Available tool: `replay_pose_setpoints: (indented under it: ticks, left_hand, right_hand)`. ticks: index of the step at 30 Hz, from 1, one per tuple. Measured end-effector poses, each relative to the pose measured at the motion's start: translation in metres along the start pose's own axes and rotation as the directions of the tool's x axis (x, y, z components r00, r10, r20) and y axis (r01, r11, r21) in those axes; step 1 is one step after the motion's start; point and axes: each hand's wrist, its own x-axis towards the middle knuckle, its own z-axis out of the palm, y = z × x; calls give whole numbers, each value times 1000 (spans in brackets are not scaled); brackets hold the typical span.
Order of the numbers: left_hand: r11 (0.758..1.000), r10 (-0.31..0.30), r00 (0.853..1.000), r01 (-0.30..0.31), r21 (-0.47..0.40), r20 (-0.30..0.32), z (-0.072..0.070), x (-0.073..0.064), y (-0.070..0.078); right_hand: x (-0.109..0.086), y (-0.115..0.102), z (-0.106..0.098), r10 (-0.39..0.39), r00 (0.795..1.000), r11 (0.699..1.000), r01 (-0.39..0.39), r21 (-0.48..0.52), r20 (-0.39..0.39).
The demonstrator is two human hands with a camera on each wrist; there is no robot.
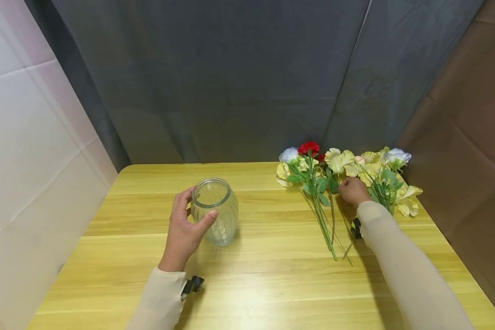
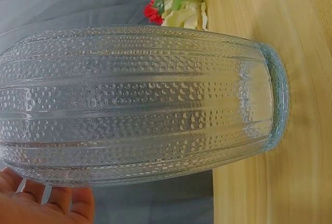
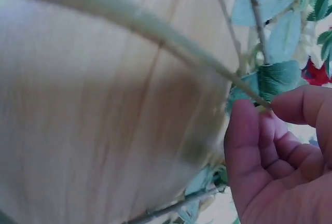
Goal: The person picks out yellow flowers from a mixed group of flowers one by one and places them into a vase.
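A clear ribbed glass vase [image 1: 226, 215] stands upright on the wooden table. My left hand [image 1: 184, 233] holds it from the left, its thumb across the near side and its fingers round the far left. In the left wrist view the fingers meet the bulging upper part of the vase [image 2: 140, 99], with its dotted texture visible. At the right, my right hand [image 1: 353, 190] is among the flowers. The right wrist view shows its thumb and finger pinching a thin green flower stem [image 3: 192, 55]; which bloom it bears cannot be told.
Left of the right hand lies a bunch with a red flower [image 1: 308, 147], pale blooms and long green stems [image 1: 323, 229]. More yellow flowers [image 1: 408, 199] and a white flower [image 1: 397, 157] lie to its right. A dark curtain [image 1: 231, 82] hangs behind the table [image 1: 264, 279].
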Motion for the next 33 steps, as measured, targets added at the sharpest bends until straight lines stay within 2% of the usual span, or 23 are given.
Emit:
replay_pose_setpoints:
  ticks: [10,15,20,27,29,33]
  left_hand:
    - [1000,-6,1000,6,-7,4,2,2,1]
    - [1000,-9,1000,9,-3,6,3,1,1]
    - [1000,1,1000,-1,-23,20,7,1,2]
    - [999,4,999,-3,-34,38,17,3,5]
    - [999,8,999,-7,-36,42,19,4,4]
    - [999,13,999,-12,-42,46,23,4,3]
  right_hand:
    - [-9,-13,-9,-85,994,995,81,-66,-63]
    - [-8,-19,-11,-147,983,989,143,-49,-110]
    - [-14,-33,-13,-210,959,976,218,23,-190]
    - [-31,-58,-12,-203,944,950,254,180,-258]
    - [-38,-66,-10,-205,937,934,274,230,-283]
    - [-51,-82,-4,-233,905,884,350,311,-357]
